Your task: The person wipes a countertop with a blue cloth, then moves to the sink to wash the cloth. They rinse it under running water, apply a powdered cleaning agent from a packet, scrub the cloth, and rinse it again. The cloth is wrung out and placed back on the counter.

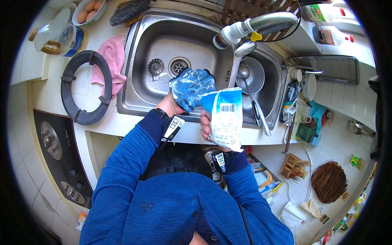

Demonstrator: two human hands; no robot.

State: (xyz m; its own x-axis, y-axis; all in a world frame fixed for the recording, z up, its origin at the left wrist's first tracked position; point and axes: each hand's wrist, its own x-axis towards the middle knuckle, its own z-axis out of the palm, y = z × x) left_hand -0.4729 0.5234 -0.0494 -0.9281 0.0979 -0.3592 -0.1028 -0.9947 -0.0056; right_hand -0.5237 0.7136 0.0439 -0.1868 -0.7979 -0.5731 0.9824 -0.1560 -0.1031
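Note:
My left hand grips a crumpled blue cloth over the front rim of the stainless steel sink. White powder or paste is smeared across the cloth. In my right hand is a blue and white plastic packet, held upright beside the cloth; its near face bears print and a barcode. Beyond the cloth, in the large basin, are the drain and a loose strainer basket. A pot sits in the small basin, with a metal ladle leaning in it.
The faucet overhangs the sink's divider. Left of the basin lie a pink cloth and a black pan-support ring, near a gas hob. A bowl of eggs stands behind. Bottles stand at the far right.

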